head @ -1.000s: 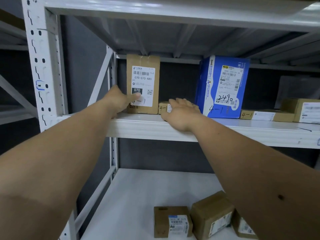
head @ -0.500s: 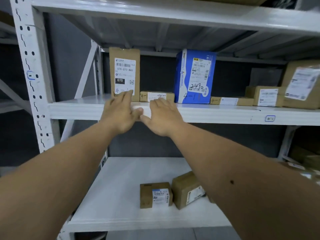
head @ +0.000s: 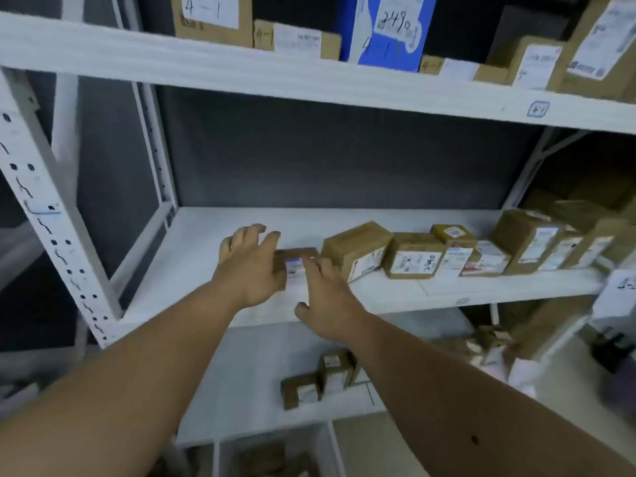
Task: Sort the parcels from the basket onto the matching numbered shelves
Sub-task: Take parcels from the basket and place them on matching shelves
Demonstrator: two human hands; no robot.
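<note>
Reaching into the middle of the frame, left hand [head: 248, 261] spreading its fingers wide, palm down, over the left end of a small brown parcel [head: 296, 261] lying on the white middle shelf [head: 192, 256]; touching or merely hovering, cannot tell, with motion blur softening the edges. Coming in just right of centre, right hand [head: 328, 299] also opening loosely, fingertips [head: 311, 266] lying at the parcel's white label, thumb splaying toward the shelf's front edge; gripping nothing that can be made out. Sitting just right of that parcel, a row of brown cartons [head: 416, 256] running toward the right edge of the frame, one bearing a handwritten 2490. Standing along the top of the frame, cardboard boxes marked 4-1 [head: 211, 18] beside a blue box [head: 385, 29] on the upper shelf [head: 309, 80], tagged 41 at upper right. Resting lower centre, two small boxes [head: 318, 382] on the bottom shelf [head: 241, 390].
</note>
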